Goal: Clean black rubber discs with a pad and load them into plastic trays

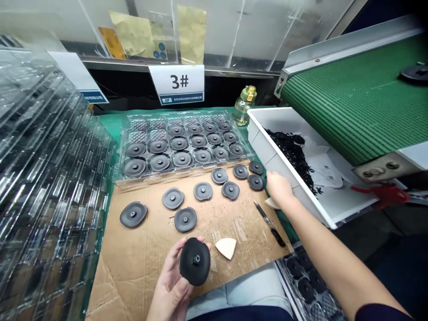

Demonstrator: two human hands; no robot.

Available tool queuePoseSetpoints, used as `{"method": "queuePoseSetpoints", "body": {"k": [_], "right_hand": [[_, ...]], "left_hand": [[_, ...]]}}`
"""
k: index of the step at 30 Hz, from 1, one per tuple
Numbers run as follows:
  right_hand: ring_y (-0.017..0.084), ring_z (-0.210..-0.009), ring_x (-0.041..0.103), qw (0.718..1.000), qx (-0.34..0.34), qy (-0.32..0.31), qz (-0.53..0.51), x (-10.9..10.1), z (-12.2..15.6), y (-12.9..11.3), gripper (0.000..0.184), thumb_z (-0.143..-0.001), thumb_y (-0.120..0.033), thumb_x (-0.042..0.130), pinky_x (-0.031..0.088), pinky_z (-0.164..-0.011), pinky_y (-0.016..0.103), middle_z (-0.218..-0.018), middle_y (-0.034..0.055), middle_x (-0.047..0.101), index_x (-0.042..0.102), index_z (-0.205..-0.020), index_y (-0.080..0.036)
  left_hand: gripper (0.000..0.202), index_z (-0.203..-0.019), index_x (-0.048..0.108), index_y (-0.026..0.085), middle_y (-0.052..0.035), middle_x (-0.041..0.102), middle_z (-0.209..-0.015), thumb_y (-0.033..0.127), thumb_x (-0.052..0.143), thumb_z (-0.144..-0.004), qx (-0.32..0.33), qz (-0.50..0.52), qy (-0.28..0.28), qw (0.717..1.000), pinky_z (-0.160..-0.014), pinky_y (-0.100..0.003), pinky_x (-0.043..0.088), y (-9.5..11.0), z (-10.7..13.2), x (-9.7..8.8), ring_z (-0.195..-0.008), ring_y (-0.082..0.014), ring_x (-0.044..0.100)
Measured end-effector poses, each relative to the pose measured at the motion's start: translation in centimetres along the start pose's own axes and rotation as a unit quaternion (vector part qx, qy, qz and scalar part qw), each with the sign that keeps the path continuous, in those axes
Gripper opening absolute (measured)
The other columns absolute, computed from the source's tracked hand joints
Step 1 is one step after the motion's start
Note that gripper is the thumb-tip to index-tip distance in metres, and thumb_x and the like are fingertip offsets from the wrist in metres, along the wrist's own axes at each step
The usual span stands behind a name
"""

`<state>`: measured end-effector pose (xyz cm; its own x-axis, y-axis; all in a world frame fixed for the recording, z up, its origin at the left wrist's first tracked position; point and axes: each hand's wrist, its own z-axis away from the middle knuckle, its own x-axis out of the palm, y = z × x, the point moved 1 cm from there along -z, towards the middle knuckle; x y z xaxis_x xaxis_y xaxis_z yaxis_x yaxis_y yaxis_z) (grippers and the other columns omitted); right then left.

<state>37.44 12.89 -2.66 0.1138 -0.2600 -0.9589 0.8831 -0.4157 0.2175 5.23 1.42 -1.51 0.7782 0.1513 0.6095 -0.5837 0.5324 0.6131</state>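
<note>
Black disc (pixel 190 273) sits tilted in the left hand (pixel 172 283), above the near part of the cardboard (pixel 133 254), gripped at its rim between fingers and thumb. That edge hold seems the weak point: a slackened thumb could drop it against the pale wedge (pixel 226 247) nearby, scuffing its surface. Matt and roundish, it carries a small raised hub (pixel 196 258) at its centre. Loose discs (pixel 198 190) lie beyond, near the clear tray (pixel 158 135); a careless sweep might scatter them. The right hand (pixel 279 188) is beside the white bin (pixel 274 166); whether it holds anything, I cannot tell.
</note>
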Motion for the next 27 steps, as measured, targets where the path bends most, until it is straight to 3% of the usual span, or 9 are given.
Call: {"method": "queuePoseSetpoints", "body": {"k": [4,11,16,23,27], "right_hand": [[0.018,-0.094,0.063,0.998,-0.007,-0.044,0.035,0.3,-1.8,-0.7,0.03,-0.092,-0.033,0.058,0.054,-0.08,0.037,-0.111,0.0089,0.062,0.058,-0.114,-0.013],[0.019,-0.098,0.062,0.994,-0.039,-0.067,0.083,0.2,-1.1,-0.2,0.029,-0.092,-0.033,0.057,0.053,-0.084,0.038,-0.114,0.0086,0.061,0.058,-0.114,-0.015],[0.02,-0.099,0.062,0.991,-0.061,-0.077,0.096,0.0,-0.6,-0.1,0.03,-0.091,-0.033,0.058,0.053,-0.084,0.039,-0.115,0.0086,0.061,0.058,-0.115,-0.015],[0.019,-0.097,0.062,0.994,-0.065,-0.045,0.076,-1.2,-0.3,-0.4,0.031,-0.092,-0.034,0.057,0.054,-0.083,0.039,-0.113,0.0086,0.061,0.058,-0.115,-0.013],[0.017,-0.087,0.063,0.998,-0.046,0.022,0.037,-4.2,1.4,0.5,0.026,-0.092,-0.035,0.055,0.052,-0.077,0.035,-0.101,0.006,0.065,0.061,-0.107,-0.014]], "left_hand": [[0.048,-0.11,0.067,0.035,-0.005,0.069,-0.121,0.04,0.08,-0.064,-0.002,0.038,-0.032,0.999,-0.099,-0.038,0.047,-0.3,-0.3,-0.4,-0.109,-0.0272,0.065],[0.046,-0.113,0.066,0.035,-0.0052,0.068,-0.122,0.039,0.077,-0.068,-0.001,0.058,-0.068,0.996,-0.1,-0.038,0.046,-0.4,-0.6,-0.9,-0.11,-0.0268,0.064],[0.049,-0.114,0.065,0.034,-0.0067,0.068,-0.122,0.037,0.079,-0.067,-0.011,0.07,-0.075,0.995,-0.092,-0.033,0.05,-0.6,-0.4,-1.0,-0.109,-0.0271,0.065],[0.047,-0.112,0.066,0.034,-0.0054,0.069,-0.12,0.034,0.079,-0.067,-0.025,0.087,-0.072,0.993,-0.093,-0.032,0.049,-0.6,-0.2,-2.0,-0.109,-0.0269,0.065],[0.044,-0.113,0.066,0.034,-0.0058,0.068,-0.122,0.033,0.077,-0.07,-0.043,0.11,-0.069,0.991,-0.09,-0.029,0.05,-0.5,0.2,-2.8,-0.11,-0.0267,0.064]]}}
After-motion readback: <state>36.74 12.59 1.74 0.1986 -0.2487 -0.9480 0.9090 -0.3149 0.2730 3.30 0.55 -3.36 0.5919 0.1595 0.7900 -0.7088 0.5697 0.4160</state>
